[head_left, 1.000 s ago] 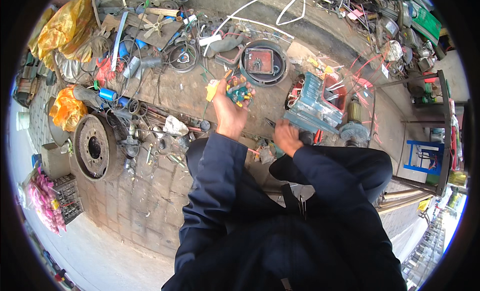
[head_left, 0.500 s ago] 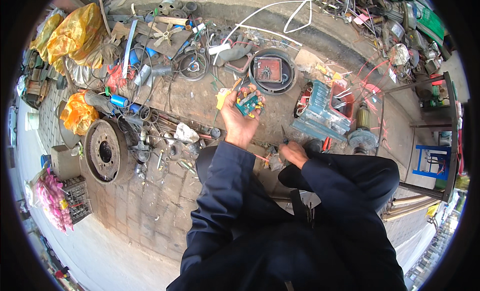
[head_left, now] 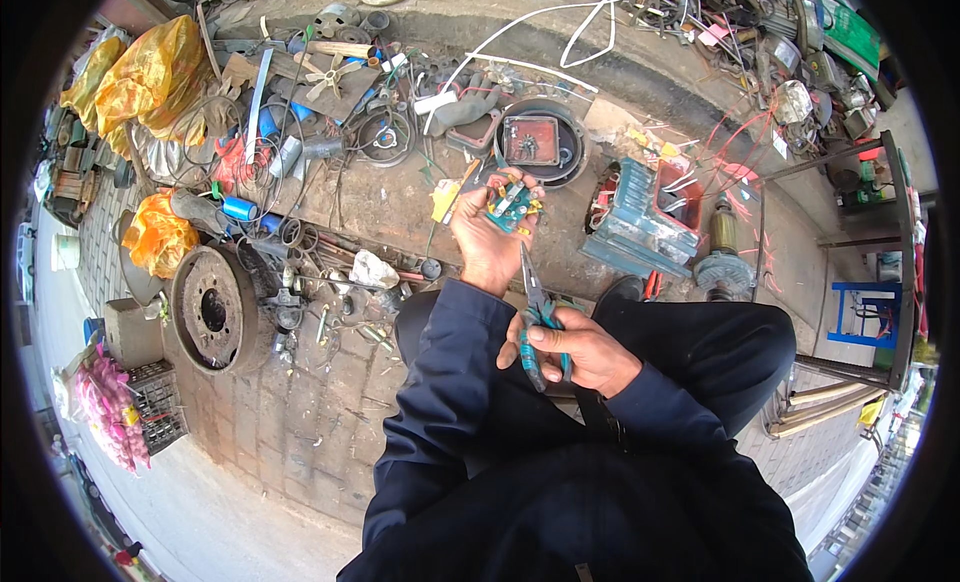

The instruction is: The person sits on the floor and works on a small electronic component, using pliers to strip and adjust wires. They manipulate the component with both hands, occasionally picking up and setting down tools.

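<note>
In my left hand (head_left: 487,250), the fingers are curled round a green terminal block (head_left: 513,206) with brass-coloured metal parts, held palm up. My right hand (head_left: 580,350) grips long-nose pliers (head_left: 538,307) by their teal handles. The jaws point up toward the terminal block, just below it and seemingly apart from it. Past my left fingers lies a yellow piece (head_left: 444,199) on the ground. Beyond the block, a red square tray of small parts (head_left: 530,142) sits within a dark round basin (head_left: 578,162).
To the right stand a blue-grey motor housing (head_left: 640,227) and a motor armature (head_left: 724,232). A rusty wheel rim (head_left: 210,307) lies at the left, with cables and scrap behind it. A metal frame (head_left: 893,262) rises at the far right.
My right hand has come up and left from the ground beside my foot, and the pliers now show clearly in it. My left hand still holds the terminal block, slightly turned.
</note>
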Available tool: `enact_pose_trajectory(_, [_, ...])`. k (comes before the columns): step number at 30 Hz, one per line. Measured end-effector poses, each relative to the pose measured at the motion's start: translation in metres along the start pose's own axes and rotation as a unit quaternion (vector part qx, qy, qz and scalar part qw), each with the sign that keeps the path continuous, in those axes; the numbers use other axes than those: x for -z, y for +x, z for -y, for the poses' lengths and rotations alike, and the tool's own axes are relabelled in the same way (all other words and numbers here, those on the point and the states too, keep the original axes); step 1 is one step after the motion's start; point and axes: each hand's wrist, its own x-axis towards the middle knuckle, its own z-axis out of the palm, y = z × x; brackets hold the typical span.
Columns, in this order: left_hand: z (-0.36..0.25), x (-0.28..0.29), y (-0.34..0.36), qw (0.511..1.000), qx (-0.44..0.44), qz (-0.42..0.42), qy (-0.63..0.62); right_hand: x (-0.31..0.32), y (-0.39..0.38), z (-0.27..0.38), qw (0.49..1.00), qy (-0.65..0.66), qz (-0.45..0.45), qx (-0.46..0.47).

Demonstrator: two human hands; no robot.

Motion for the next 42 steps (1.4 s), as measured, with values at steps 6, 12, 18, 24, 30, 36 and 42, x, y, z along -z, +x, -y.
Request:
enact_pose_trajectory(6, [0.001, 0.002, 0.002, 0.999, 0.045, 0.029, -0.009, 0.014, 0.006, -0.001, 0.999, 0.047, 0.007, -0.008])
enact_pose_trajectory(12, [0.003, 0.005, 0.003, 0.999, 0.039, 0.025, 0.011, 0.017, 0.009, 0.001, 0.999, 0.046, 0.01, -0.022])
enact_pose_trajectory(18, [0.004, 0.005, 0.004, 0.998, 0.052, 0.023, 0.028, 0.018, 0.011, 0.003, 0.998, 0.052, 0.001, -0.021])
enact_pose_trajectory(24, [0.009, 0.001, 0.002, 0.999, 0.016, 0.037, 0.022, 0.018, 0.015, 0.003, 0.998, 0.056, 0.013, -0.013])
enact_pose_trajectory(30, [0.008, 0.002, 0.001, 0.999, 0.037, 0.028, 0.0, 0.02, 0.017, 0.005, 0.999, 0.044, 0.014, -0.007])
enact_pose_trajectory(36, [0.01, 0.009, 0.005, 0.999, 0.029, 0.04, 0.004, 0.022, 0.019, 0.004, 0.998, 0.052, 0.016, -0.012])
enact_pose_trajectory(42, [0.01, 0.007, 0.003, 0.999, 0.03, 0.029, 0.014, 0.025, 0.019, 0.002, 0.998, 0.054, 0.007, -0.013])
